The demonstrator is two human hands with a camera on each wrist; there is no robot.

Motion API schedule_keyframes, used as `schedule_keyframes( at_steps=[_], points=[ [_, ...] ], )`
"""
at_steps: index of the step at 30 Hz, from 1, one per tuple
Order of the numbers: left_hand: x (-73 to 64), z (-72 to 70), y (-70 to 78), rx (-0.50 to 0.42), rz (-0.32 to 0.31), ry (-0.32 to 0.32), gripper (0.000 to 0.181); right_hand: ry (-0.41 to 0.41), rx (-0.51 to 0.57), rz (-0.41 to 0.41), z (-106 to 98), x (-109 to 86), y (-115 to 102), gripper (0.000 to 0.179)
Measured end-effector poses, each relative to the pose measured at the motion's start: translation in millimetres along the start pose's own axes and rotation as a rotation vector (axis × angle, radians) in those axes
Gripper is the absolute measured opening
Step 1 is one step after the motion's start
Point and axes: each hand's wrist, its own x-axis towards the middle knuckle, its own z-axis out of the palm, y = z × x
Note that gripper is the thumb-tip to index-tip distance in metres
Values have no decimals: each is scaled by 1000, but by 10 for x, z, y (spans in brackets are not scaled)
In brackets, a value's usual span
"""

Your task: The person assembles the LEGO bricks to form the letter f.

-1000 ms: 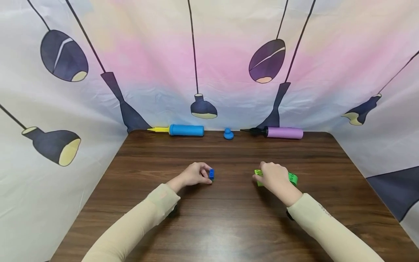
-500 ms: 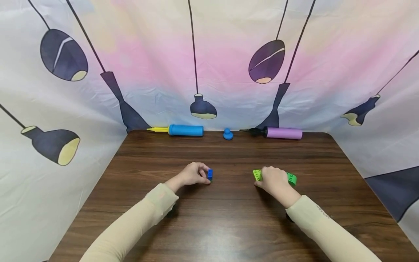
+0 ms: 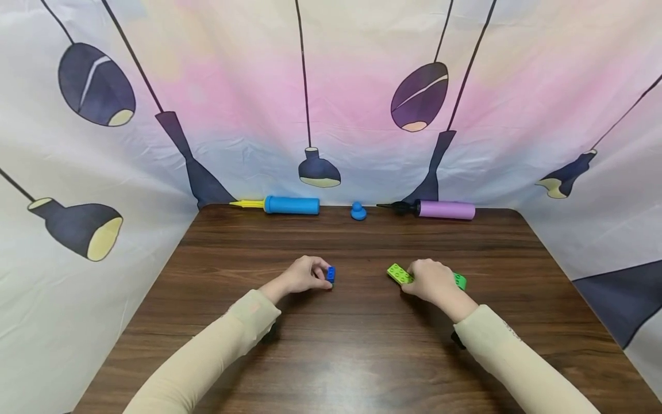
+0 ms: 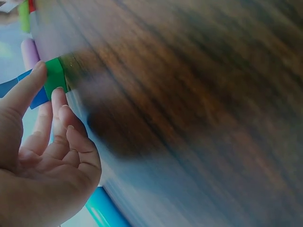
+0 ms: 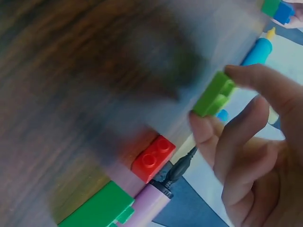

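Note:
In the head view my left hand pinches a small stack of toy building bricks, whose blue brick faces up. The left wrist view shows a green brick joined to the blue one, gripped between thumb and fingertips. On the right side, my right hand holds a lime-green studded brick. Its thumb and a finger pinch that brick's ends in the right wrist view. A red brick and a green brick rest on the table near this hand; the head view hides the red one.
The wooden table carries a blue pump with a yellow nozzle, a small blue knob-shaped piece and a purple pump along its back edge. Behind it hangs a cloth printed with lamps.
The lime-green brick has turned and shifted left in my right hand, and more of it shows. My left hand stays nearly still with its brick stack.

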Motion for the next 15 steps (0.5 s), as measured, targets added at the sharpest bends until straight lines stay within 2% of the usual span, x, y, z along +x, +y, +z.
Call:
schedule_keyframes(
  at_steps=[6,11,15],
  points=[
    [19,10,-4,23,-1,0,34,30,166,-118,-4,76,-70,33],
    [19,18,-37,24,-9,3,36,-1,314,-150,4,131,-230,36],
    [19,21,-43,25,-16,9,36,0,361,-196,-2,206,-364,37]
  ],
)
